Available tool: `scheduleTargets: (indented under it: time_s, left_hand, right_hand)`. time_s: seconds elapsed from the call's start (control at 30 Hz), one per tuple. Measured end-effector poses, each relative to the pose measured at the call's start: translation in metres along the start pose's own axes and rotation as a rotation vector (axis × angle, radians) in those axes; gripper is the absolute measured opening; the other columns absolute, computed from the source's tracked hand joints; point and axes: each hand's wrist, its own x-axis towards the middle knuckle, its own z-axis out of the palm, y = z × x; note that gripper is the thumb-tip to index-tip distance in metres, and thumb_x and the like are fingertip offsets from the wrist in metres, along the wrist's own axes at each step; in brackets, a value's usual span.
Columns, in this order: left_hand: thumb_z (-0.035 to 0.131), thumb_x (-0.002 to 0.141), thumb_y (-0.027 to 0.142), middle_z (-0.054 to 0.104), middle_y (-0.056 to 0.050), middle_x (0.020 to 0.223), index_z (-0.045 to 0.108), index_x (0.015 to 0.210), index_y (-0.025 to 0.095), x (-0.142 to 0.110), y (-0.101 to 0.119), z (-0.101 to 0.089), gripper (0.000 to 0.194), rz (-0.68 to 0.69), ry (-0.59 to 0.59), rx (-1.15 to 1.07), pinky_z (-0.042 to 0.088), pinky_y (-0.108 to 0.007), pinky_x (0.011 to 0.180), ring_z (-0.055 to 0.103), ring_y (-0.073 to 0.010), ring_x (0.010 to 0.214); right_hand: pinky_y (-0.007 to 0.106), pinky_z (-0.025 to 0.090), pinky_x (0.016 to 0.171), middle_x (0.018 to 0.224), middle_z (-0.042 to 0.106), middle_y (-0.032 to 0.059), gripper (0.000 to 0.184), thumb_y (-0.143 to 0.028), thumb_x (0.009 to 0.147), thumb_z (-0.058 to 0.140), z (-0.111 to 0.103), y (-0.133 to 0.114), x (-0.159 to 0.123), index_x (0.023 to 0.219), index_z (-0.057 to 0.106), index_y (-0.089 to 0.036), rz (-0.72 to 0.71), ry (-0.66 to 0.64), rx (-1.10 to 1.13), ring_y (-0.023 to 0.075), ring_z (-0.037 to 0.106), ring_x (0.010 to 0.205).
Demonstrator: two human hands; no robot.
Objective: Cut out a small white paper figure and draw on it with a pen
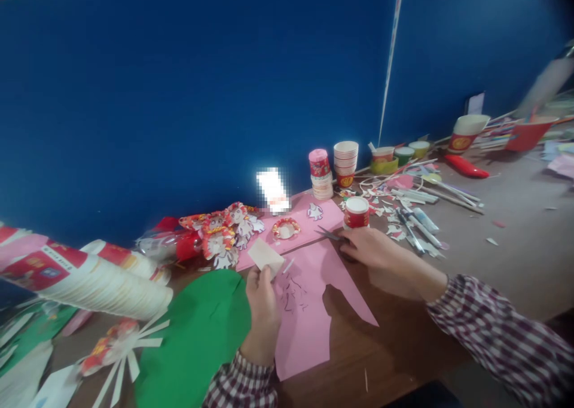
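Though half-hidden, scissors (330, 235) in hand (371, 247)

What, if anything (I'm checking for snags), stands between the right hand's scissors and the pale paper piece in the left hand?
Nothing visible stands between the scissors and the pale paper piece; pink paper lies beneath the gap. The red cup stands beyond the right hand, off that path.

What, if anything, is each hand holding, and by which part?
The left hand holds a pale paper piece by its near edge; the right hand holds scissors by the handles.
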Motion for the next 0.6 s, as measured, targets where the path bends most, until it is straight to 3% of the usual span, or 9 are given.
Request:
scheduleTargets:
  time_s: [0.13,0.27,0.4,0.5,0.6]
  left_hand:
    - [0.063,0.070,0.025,0.059,0.001,0.070,0.056,0.078,0.016,0.000,0.001,0.000,0.014,0.025,0.006,0.008,0.043,-0.021,0.057,0.056,-0.0102,0.060]
    - [0.063,0.070,0.029,0.059,0.000,0.069,0.055,0.082,0.016,0.002,-0.002,0.000,0.019,0.015,0.008,-0.004,0.041,-0.021,0.051,0.055,-0.0102,0.055]
    - [0.061,0.071,0.032,0.059,0.001,0.065,0.055,0.084,0.016,0.003,-0.006,0.000,0.021,-0.004,0.006,-0.010,0.035,-0.020,0.043,0.050,-0.0086,0.045]
    - [0.061,0.070,0.032,0.061,0.000,0.066,0.056,0.084,0.016,0.005,-0.007,-0.001,0.022,-0.007,0.015,-0.010,0.039,-0.021,0.046,0.054,-0.0105,0.049]
    - [0.060,0.070,0.030,0.063,-0.002,0.069,0.057,0.084,0.015,0.006,-0.008,-0.002,0.021,-0.006,0.023,-0.014,0.043,-0.022,0.050,0.057,-0.0118,0.054]
  right_hand:
    - [0.027,0.045,0.067,0.091,0.069,0.0107,0.024,-0.027,0.093,0.046,0.003,-0.030,0.007,0.102,0.064,-0.014,-0.213,0.135,-0.075,0.0200,0.065,0.081]
    - [0.027,0.047,0.062,0.086,0.069,0.0085,0.016,-0.010,0.086,0.052,0.021,-0.067,0.031,0.092,0.066,-0.014,-0.468,0.100,-0.198,0.0194,0.066,0.076]
    - [0.028,0.047,0.056,0.082,0.069,0.0095,0.019,-0.001,0.081,0.053,0.042,-0.092,0.054,0.085,0.068,-0.012,-0.586,0.069,-0.255,0.0219,0.065,0.075]
    - [0.029,0.046,0.057,0.074,0.069,0.0090,0.025,0.003,0.079,0.049,0.050,-0.101,0.058,0.073,0.068,-0.012,-0.634,0.062,-0.286,0.0195,0.063,0.067]
    - [0.028,0.046,0.061,0.075,0.069,0.0097,0.029,0.006,0.080,0.046,0.052,-0.102,0.055,0.073,0.068,-0.012,-0.641,0.090,-0.301,0.0174,0.061,0.068]
